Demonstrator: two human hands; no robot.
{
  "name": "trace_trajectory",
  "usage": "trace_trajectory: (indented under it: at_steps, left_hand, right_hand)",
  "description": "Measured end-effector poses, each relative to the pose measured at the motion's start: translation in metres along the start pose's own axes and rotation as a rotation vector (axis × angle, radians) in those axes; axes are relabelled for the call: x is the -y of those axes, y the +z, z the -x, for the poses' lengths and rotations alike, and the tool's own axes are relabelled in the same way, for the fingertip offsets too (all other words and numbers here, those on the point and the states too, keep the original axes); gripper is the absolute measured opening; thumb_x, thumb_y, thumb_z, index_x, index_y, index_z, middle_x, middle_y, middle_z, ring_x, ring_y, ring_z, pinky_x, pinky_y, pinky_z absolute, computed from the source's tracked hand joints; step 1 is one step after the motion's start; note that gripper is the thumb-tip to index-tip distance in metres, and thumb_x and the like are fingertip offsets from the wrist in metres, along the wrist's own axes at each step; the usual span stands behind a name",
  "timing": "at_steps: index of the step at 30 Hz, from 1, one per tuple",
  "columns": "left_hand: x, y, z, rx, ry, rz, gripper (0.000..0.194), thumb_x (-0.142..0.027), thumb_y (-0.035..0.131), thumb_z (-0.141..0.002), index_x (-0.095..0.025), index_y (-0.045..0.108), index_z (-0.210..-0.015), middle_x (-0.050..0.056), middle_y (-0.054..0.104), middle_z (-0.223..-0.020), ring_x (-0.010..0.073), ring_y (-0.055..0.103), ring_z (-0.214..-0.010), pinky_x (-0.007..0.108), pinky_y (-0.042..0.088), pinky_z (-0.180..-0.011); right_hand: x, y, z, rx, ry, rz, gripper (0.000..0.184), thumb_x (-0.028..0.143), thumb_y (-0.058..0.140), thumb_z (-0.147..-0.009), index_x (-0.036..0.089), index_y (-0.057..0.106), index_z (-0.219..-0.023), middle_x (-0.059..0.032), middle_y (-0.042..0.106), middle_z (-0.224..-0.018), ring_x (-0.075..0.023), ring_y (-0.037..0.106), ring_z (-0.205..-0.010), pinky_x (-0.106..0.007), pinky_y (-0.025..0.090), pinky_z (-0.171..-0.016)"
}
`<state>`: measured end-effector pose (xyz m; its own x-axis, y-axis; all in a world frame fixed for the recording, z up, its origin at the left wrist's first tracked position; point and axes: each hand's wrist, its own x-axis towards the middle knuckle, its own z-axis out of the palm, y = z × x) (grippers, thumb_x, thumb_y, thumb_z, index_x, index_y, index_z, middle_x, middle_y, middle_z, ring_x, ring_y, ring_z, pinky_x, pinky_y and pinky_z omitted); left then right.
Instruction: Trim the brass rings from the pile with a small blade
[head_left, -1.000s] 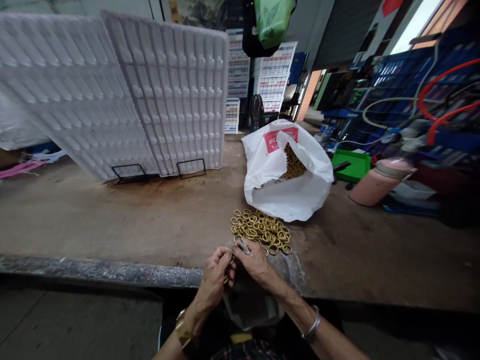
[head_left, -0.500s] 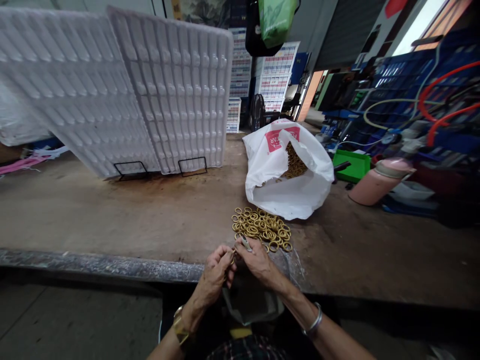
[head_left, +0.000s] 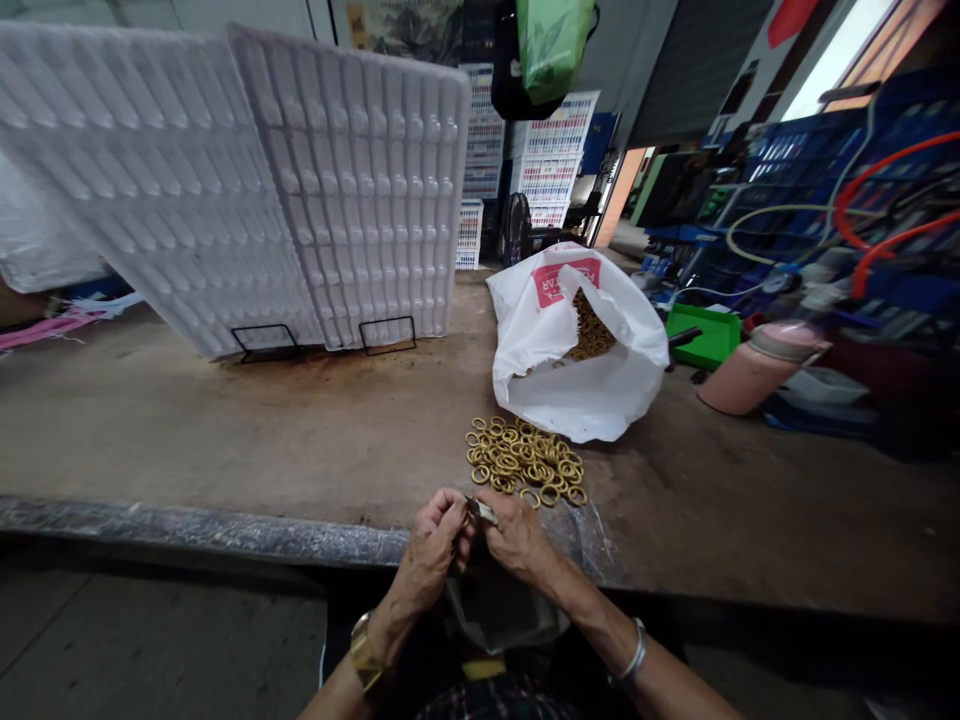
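Note:
My left hand [head_left: 431,545] and my right hand [head_left: 517,535] meet at the near edge of the wooden workbench [head_left: 300,430], fingers curled together. The left fingers pinch a brass ring. The right hand grips a small metal tool [head_left: 481,511] whose tip points at that ring. Just beyond the hands lies a pile of brass rings [head_left: 525,462]. Behind it a white plastic bag [head_left: 577,345] with a red label lies open with more rings inside. A clear plastic bag [head_left: 502,610] hangs below my hands at the bench edge.
Two white moulded trays [head_left: 247,190] lean upright on wire stands at the back left. A pink flask [head_left: 754,370] and a green bin [head_left: 705,332] sit at the right. Blue crates, hoses and stacked white baskets fill the background.
Both hands have stayed at the bench edge and drawn slightly closer together. The tool in the right hand has tipped down toward the ring. The pile and the bag have not moved.

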<state>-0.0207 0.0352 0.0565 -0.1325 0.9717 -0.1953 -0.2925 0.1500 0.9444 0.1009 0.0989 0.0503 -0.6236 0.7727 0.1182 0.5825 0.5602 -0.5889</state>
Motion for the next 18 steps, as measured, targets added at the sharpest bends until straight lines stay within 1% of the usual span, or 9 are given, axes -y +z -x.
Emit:
trace_trajectory:
  at_steps: [3, 6, 11, 15, 18]
  left_hand:
    - [-0.001, 0.0, 0.0, -0.01, -0.004, -0.019, 0.033, -0.051, 0.049, -0.078, -0.018, 0.044, -0.077, -0.006, 0.047, -0.057, 0.0038, 0.038, -0.039, 0.015, 0.031, -0.036]
    - [-0.002, 0.0, 0.001, -0.019, -0.007, -0.036, 0.034, -0.052, 0.049, -0.078, -0.018, 0.044, -0.077, -0.006, 0.047, -0.057, 0.0038, 0.038, -0.04, 0.015, 0.032, -0.036]
    - [0.0, 0.0, 0.002, -0.046, -0.025, -0.049, 0.035, -0.052, 0.048, -0.078, -0.018, 0.043, -0.075, -0.006, 0.047, -0.055, 0.0036, 0.038, -0.038, 0.014, 0.031, -0.035]
    - [0.001, -0.001, 0.008, -0.007, -0.053, 0.089, 0.033, -0.05, 0.051, -0.078, -0.018, 0.042, -0.073, -0.007, 0.047, -0.054, 0.003, 0.036, -0.036, 0.014, 0.031, -0.035]
    - [0.001, -0.003, 0.014, 0.049, -0.06, 0.235, 0.03, -0.045, 0.056, -0.077, -0.018, 0.043, -0.075, -0.006, 0.047, -0.055, 0.0032, 0.036, -0.037, 0.015, 0.031, -0.035]
  right_hand:
    - [-0.002, 0.003, 0.001, 0.006, -0.016, 0.065, 0.017, 0.01, 0.04, -0.071, 0.018, 0.056, -0.073, -0.0011, 0.06, -0.065, -0.011, 0.047, -0.057, -0.022, 0.026, -0.054]
    - [-0.003, 0.004, 0.001, 0.024, -0.002, 0.101, 0.019, 0.009, 0.04, -0.071, 0.018, 0.056, -0.075, -0.002, 0.061, -0.067, -0.0114, 0.049, -0.059, -0.022, 0.026, -0.055]
    - [0.005, 0.001, 0.002, 0.087, 0.082, 0.212, 0.021, 0.009, 0.041, -0.071, 0.018, 0.056, -0.082, -0.0028, 0.063, -0.071, -0.0122, 0.051, -0.061, -0.023, 0.024, -0.053]
    - [0.012, -0.002, -0.001, 0.119, 0.167, 0.343, 0.023, 0.009, 0.042, -0.072, 0.018, 0.056, -0.088, -0.0053, 0.065, -0.075, -0.0139, 0.054, -0.061, -0.026, 0.021, -0.052]
    - [0.006, -0.004, -0.003, 0.092, 0.21, 0.373, 0.025, 0.006, 0.041, -0.071, 0.017, 0.055, -0.088, -0.0058, 0.065, -0.075, -0.0142, 0.055, -0.062, -0.026, 0.022, -0.053]
